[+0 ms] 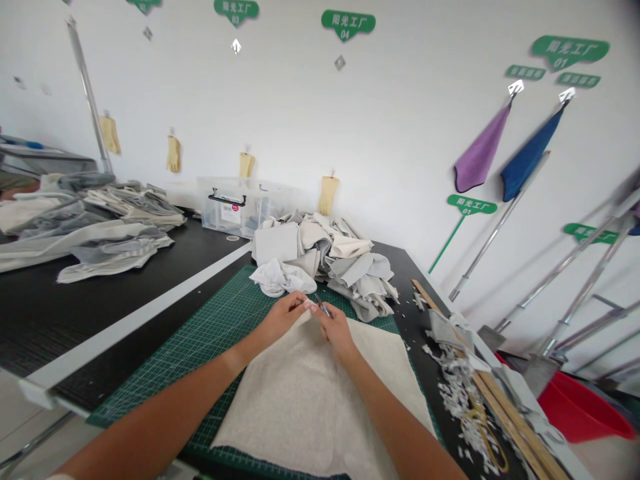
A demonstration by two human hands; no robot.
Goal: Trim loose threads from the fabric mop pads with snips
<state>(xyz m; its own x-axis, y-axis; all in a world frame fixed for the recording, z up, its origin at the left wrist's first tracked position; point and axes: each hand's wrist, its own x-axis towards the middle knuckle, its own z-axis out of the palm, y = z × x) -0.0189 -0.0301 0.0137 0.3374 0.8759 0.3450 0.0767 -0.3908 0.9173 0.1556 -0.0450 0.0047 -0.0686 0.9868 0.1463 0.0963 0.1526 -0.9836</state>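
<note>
Matt cloth sheet, smooth plastic box, glossy metal pole

Wall, green signs, white print: 04 sign top centre, reads 阳光工厂 04; 03 sign left of it, 阳光工厂 03; far-left sign cut by top edge, number blurred; big right sign, 阳光工厂 01; two small tags under it, too blurred; lower sign above green stick, 阳光工厂 01; sign behind poles, unreadable; clear box: white label with red mark, print too small
</note>
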